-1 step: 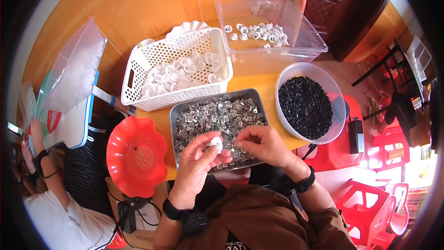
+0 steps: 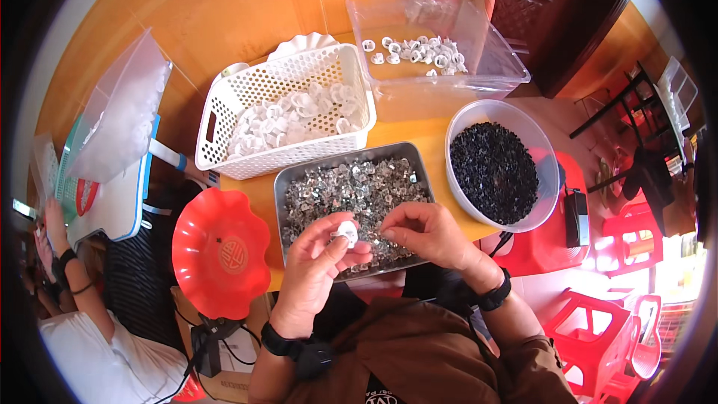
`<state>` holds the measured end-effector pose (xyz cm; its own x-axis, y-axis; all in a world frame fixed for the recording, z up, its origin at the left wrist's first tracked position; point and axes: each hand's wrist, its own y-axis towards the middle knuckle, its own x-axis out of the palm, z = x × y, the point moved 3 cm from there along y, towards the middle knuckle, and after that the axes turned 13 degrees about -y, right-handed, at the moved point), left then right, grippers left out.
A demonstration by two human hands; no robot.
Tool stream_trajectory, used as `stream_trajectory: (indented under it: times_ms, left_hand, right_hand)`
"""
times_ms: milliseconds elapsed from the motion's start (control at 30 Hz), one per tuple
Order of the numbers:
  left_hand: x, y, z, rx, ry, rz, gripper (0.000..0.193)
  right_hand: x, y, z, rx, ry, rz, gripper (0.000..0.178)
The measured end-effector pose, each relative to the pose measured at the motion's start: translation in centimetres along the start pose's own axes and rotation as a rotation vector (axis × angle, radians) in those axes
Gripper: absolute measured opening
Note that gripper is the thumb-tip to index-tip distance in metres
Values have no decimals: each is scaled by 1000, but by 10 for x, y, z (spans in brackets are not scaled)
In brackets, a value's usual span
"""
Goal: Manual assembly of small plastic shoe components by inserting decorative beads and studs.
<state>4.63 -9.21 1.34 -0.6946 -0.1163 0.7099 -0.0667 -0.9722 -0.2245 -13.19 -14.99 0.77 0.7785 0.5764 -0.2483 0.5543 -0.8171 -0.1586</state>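
Observation:
Between the thumb and fingers of my left hand [image 2: 318, 258] is a small round white plastic part [image 2: 346, 232] with an opening in its face. My right hand [image 2: 428, 233] hovers just to the right of it, thumb and index finger pinched together; anything between the fingertips is too small to make out. Below both hands lies a metal tray [image 2: 278, 202] filled with small shiny metal and clear pieces. Behind it, a white perforated basket [image 2: 288, 162] holds many white and translucent plastic parts.
A clear bin [image 2: 449, 90] with white ring-shaped parts stands at the back right. Right of the tray is a round tub [image 2: 550, 187] of small black pieces; a red scalloped bowl [image 2: 217, 262] sits at the left. Another person's arm [image 2: 82, 284] is at far left.
The white part in my left hand has turned slightly and its round face now shows more. My right hand has barely moved.

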Motion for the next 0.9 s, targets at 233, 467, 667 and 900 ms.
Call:
stream_trajectory:
  times_ms: [233, 467, 667, 900]
  left_hand:
    - [-7, -7, -2, -67, -22, -33, 35]
    - [4, -10, 1, -44, -114, -212, 39]
    - [11, -15, 5, 50, -73, -235, 37]
    - [16, -18, 10, 137, 27, -249, 38]
  right_hand:
    - [2, -19, -34, -258, -250, 206, 13]
    - [11, -34, -51, -593, -407, 451, 21]
    - [13, -45, -60, -529, -470, 493, 23]
    - [5, -53, -66, -626, -516, 611, 25]
